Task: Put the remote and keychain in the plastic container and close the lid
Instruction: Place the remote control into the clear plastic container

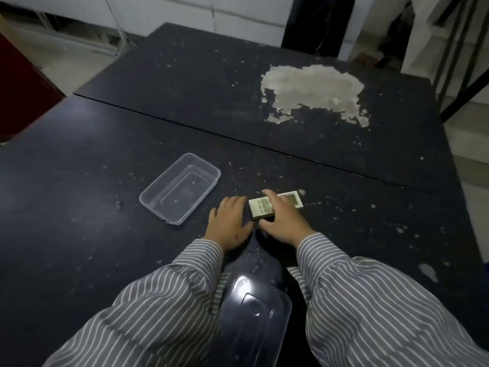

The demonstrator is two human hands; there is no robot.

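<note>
Clasping the remote (275, 206) on the table (79, 207), the right hand (281, 221) curls over it; the left hand (229, 221) lies flat and spread beside it. Left of both sits the plastic container (158, 201), uncovered; its lid (254, 321) lies at the near edge between the sleeves (148, 308).

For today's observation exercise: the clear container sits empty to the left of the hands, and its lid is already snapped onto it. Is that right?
Not quite. The head view shows the clear container empty and left of the hands, but open: its lid lies apart on the table, near the person between the striped sleeves.
</note>
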